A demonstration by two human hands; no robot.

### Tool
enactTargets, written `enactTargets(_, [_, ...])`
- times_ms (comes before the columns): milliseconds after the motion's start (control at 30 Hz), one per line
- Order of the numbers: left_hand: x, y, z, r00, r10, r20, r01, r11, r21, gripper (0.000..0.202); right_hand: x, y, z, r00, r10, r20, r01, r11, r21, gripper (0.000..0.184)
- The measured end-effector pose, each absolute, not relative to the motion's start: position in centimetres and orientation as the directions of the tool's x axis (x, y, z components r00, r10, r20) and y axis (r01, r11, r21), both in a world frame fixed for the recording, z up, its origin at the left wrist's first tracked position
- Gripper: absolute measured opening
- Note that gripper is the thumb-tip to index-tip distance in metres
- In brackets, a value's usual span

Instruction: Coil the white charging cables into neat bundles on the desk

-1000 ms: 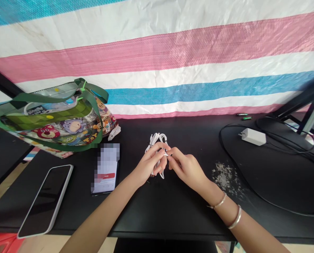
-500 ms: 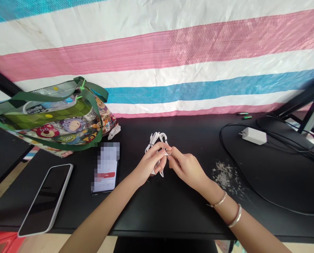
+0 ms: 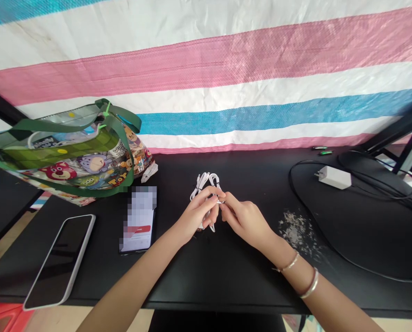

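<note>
Two coiled white cables [image 3: 214,180] lie at the middle of the black desk, each bundle gathered by a dark tie. My left hand [image 3: 199,213] is closed around the lower part of the bundle, thumb and index finger pinched together. From the other side, my right hand [image 3: 244,221] pinches the same spot with thumb and index finger. A short stretch of white cable with a dark bit shows between the two sets of fingertips. Fingers hide most of what is held. A loop of cable hangs below my left fingers and reaches the desk.
A white-framed phone [image 3: 61,263] and a lit phone [image 3: 140,221] lie to the left, before a clear cartoon bag [image 3: 88,157] with green straps. On the right are a white charger [image 3: 334,178], black cords [image 3: 309,212], pale scraps [image 3: 297,230] and small green-black pieces [image 3: 325,152].
Both hands stay in nearly the same place, still pinching at the same spot on the cable. The view has shifted very slightly.
</note>
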State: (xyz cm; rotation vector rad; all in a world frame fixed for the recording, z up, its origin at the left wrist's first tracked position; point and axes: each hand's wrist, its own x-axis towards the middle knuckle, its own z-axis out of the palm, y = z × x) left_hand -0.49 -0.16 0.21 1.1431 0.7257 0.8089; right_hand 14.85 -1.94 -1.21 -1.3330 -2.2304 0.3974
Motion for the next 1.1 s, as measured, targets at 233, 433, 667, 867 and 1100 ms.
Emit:
enactTargets(233, [-0.43, -0.15, 0.27, 0.530, 0.844, -0.086, -0.163, 0.201, 0.966, 0.024, 14.97, -1.97, -1.44, -0.397, 0.876, 0.273, 0.735, 0.482, -0.478, 0.020])
enactTargets(433, [-0.40, -0.20, 0.38, 0.533, 0.842, -0.082, -0.172, 0.203, 0.964, 0.023, 15.03, -1.91, -1.43, -0.412, 0.862, 0.295, 0.741, 0.506, -0.441, 0.025])
enactTargets(667, [-0.41, -0.22, 0.39, 0.525, 0.846, -0.098, -0.170, 0.217, 0.961, 0.022, 14.97, -1.83, -1.38, -0.427, 0.857, 0.287, 0.749, 0.514, -0.418, 0.028])
enactTargets(867, [-0.35, -0.23, 0.46, 0.524, 0.846, -0.098, -0.177, 0.221, 0.959, 0.020, 15.01, -1.85, -1.51, -0.450, 0.841, 0.300, 0.742, 0.539, -0.399, 0.032])
enactTargets(1100, [-0.38, -0.23, 0.49, 0.524, 0.846, -0.095, -0.181, 0.220, 0.959, 0.017, 14.98, -1.88, -1.48, -0.461, 0.838, 0.292, 0.744, 0.544, -0.388, 0.036])
